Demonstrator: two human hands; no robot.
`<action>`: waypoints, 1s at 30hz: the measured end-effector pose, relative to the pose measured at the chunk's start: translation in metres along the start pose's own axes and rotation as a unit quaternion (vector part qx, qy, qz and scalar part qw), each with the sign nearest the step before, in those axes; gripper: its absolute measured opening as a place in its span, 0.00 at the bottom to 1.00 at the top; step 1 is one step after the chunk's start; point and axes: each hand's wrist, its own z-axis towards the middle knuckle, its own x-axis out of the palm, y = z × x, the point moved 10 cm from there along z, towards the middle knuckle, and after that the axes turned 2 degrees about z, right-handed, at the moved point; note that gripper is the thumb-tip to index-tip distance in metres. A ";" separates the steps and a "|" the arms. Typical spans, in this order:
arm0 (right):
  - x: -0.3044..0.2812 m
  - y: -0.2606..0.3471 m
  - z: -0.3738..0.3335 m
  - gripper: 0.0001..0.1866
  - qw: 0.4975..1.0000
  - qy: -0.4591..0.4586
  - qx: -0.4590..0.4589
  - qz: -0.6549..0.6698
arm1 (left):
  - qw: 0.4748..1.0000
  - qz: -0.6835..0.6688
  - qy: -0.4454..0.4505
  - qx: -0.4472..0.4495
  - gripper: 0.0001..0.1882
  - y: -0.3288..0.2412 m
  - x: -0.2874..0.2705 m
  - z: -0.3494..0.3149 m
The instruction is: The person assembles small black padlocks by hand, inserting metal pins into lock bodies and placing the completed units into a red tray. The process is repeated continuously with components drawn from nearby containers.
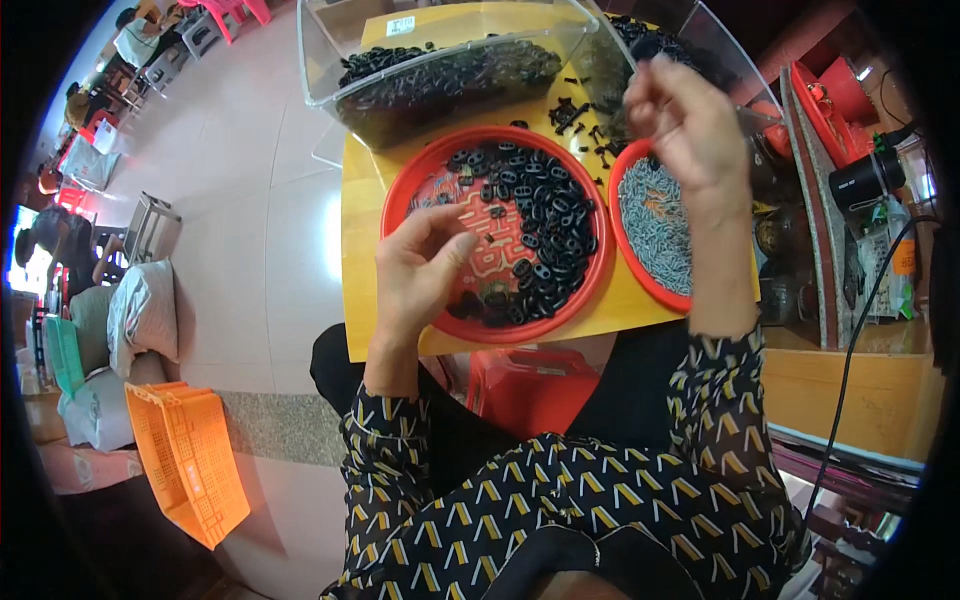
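Over the left side of a round red tray [598, 262], my left hand [420, 268] hovers with thumb and fingers apart. Black oval pieces with two holes [560, 215] are heaped along the tray's right side. My right hand [692, 125] is raised at the front corner of the right clear bin, its fingers pinched. A small dark piece [646, 47] shows at those fingertips; its exact shape is blurred. Below my right wrist, a second red tray [617, 222] holds many small silvery screws [655, 235], partly hidden by my forearm.
Two clear plastic bins [450, 75] [735, 50] of black parts stand at the back of the yellow table [365, 270]. Loose black bits [568, 115] lie between them. A red stool [530, 385] is under the table. An orange crate [190, 465] stands left; a black cable [850, 370] hangs right.
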 end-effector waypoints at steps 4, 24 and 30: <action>0.031 -0.006 -0.018 0.07 0.967 0.015 -0.046 -0.249 | 0.999 0.007 -0.028 0.021 0.11 0.006 -0.009 0.004; 0.084 -0.097 -0.053 0.04 0.763 0.173 -0.156 -0.603 | 0.848 0.481 0.113 0.190 0.04 -0.004 0.066 -0.007; 0.103 -0.118 -0.056 0.02 0.681 0.188 -0.209 -0.676 | 0.813 0.529 0.098 0.223 0.07 -0.010 0.069 -0.011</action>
